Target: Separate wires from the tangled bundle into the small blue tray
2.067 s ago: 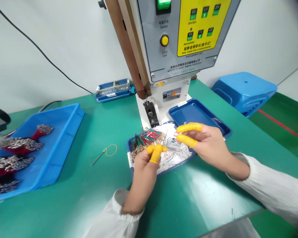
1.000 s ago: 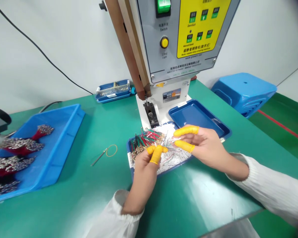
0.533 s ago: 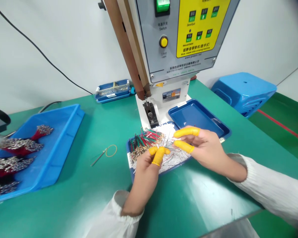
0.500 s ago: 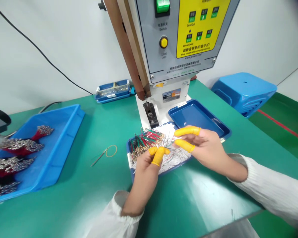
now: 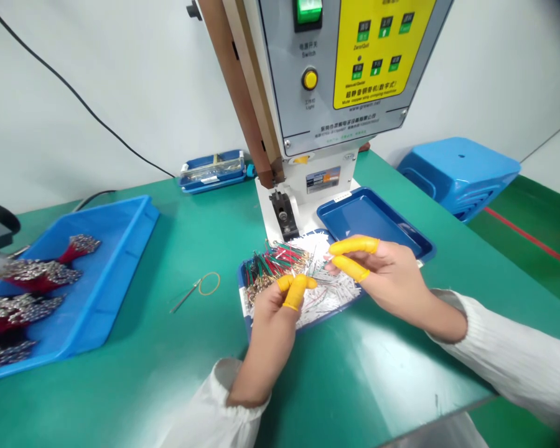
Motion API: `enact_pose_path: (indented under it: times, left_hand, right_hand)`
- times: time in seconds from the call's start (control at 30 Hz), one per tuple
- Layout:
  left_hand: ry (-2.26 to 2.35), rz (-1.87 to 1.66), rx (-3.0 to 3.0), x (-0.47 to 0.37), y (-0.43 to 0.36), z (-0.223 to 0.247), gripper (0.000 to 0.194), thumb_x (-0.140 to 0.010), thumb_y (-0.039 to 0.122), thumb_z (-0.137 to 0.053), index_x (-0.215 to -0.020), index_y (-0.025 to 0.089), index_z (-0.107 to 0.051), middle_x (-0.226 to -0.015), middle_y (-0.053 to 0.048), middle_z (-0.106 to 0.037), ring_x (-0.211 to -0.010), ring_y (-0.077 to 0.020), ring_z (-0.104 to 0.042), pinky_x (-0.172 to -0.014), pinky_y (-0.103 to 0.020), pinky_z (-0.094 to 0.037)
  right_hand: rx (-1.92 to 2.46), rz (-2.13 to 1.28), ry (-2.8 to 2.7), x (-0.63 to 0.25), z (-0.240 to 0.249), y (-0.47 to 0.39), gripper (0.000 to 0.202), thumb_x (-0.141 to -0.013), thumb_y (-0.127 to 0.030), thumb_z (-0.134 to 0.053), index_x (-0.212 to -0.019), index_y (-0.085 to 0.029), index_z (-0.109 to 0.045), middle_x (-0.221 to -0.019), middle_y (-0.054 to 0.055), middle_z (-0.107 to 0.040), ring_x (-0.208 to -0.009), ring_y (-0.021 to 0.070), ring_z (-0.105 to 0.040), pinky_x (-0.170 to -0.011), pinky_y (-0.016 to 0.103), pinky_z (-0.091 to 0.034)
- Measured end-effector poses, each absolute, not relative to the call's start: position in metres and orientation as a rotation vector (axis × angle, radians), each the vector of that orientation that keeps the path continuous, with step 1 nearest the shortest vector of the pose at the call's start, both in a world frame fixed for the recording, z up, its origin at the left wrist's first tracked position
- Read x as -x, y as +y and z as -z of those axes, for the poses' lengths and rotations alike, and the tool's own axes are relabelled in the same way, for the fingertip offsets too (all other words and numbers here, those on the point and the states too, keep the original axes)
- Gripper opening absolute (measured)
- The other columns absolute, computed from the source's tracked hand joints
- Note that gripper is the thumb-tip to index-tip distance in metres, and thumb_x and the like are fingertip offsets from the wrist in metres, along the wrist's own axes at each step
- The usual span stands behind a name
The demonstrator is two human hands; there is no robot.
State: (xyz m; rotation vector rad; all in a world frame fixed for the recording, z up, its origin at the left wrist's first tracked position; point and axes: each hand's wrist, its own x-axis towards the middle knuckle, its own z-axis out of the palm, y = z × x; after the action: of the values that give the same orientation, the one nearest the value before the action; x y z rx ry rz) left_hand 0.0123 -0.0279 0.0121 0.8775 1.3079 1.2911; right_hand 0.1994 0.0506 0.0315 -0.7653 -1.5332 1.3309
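Note:
My left hand [image 5: 279, 311], with yellow finger cots on thumb and forefinger, pinches a thin wire over the near edge of a blue tray [image 5: 242, 298]. Most of that wire is hidden by the fingers. My right hand [image 5: 380, 267], also in yellow finger cots, holds a small white tube [image 5: 327, 256] between thumb and forefinger tips. Beneath both hands the tray contains green, red and black wires [image 5: 275, 261] with metal ends, and a heap of short white tubes [image 5: 350, 289].
A crimping machine [image 5: 326, 134] stands behind the tray, its black die [image 5: 284, 214] close by. Another blue tray [image 5: 368, 218] lies at right. A large blue bin [image 5: 88, 311] with bundled wires is at left. A rubber band [image 5: 210, 284] lies on the green table [image 5: 168, 373]. A blue stool [image 5: 462, 165] stands beyond.
My right thumb and forefinger have come closer together, and the hand has shifted slightly. The left hand has barely moved and keeps its pinch.

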Motion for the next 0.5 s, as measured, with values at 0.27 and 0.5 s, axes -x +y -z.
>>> enact_pose_path:
  times: [0.27, 0.5]
  left_hand:
    - [1.306, -1.281, -0.904, -0.0117, -0.027, -0.0144, 0.036, -0.083, 0.034, -0.071, -0.059, 0.019, -0.048, -0.054, 0.006, -0.039, -0.05, -0.0081, -0.028, -0.051, -0.025, -0.02]
    - [1.319, -1.275, -0.914, -0.0111, -0.0276, -0.0098, 0.037, -0.087, 0.048, -0.071, -0.069, 0.017, -0.06, -0.055, 0.007, -0.035, -0.05, -0.008, -0.024, -0.051, -0.025, -0.019]
  right_hand:
    - [0.731, -1.174, -1.656, -0.2009, -0.0289, 0.0489, 0.017, -0.088, -0.024, -0.08, -0.105, -0.026, -0.08, -0.105, 0.004, -0.076, -0.093, 0.0189, -0.075, -0.085, 0.032, -0.066]
    - [0.746, -1.016, -1.699, -0.2045, -0.0277, 0.0486, 0.019, -0.091, -0.022, -0.074, -0.11, -0.028, -0.079, -0.107, 0.006, -0.074, -0.088, 0.0205, -0.073, -0.083, 0.038, -0.065]
